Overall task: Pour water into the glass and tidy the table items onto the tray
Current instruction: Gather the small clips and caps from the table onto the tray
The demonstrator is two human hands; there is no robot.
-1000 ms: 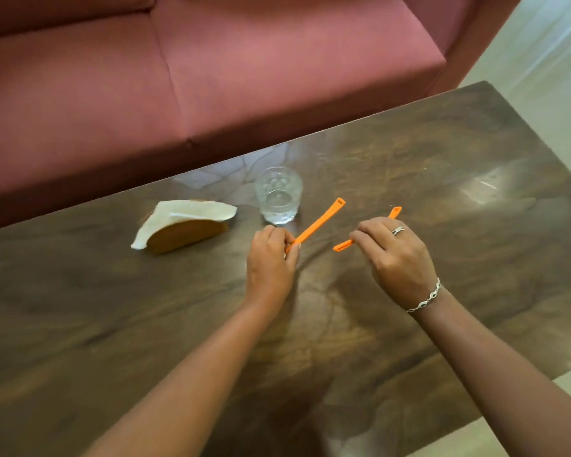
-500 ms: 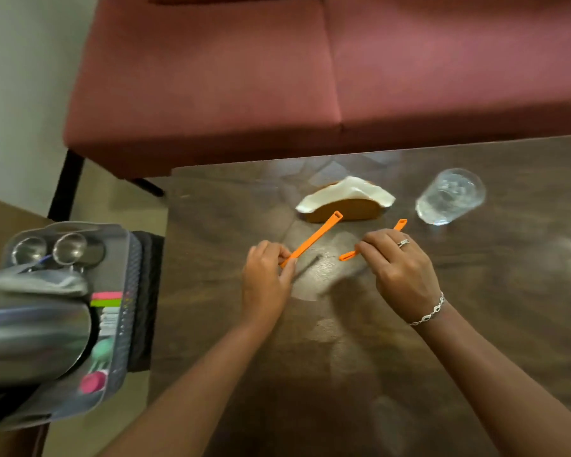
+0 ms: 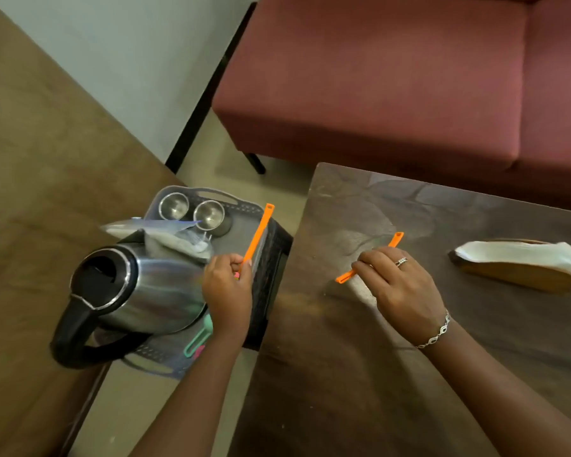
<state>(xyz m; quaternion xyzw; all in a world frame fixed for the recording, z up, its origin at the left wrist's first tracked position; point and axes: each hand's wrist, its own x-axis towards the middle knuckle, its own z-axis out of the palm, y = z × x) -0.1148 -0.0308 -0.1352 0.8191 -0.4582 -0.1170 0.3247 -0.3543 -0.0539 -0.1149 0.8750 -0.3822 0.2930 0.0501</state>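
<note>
Swung off the counter (image 3: 376,374) since half a second ago, the person's left hand (image 3: 226,291) now hangs over the grey tray (image 3: 211,193), fingers pinching the lower end of a long orange stick (image 3: 259,230) that points up and away across the tray's right edge. The right hand (image 3: 399,285) remains above the counter's left part, thumb and fingers curled round a short orange stick (image 3: 345,277) whose two ends poke out on either side of the knuckles. The tray rests on a black crate (image 3: 272,268) just beside the counter's left end and carries a steel kettle (image 3: 145,291), two steel cups (image 3: 173,206), a plastic bag (image 3: 165,232) and a teal spoon (image 3: 197,341). A napkin holder (image 3: 521,262) sits on the counter to the right, with a maroon sofa (image 3: 393,77) behind.
</note>
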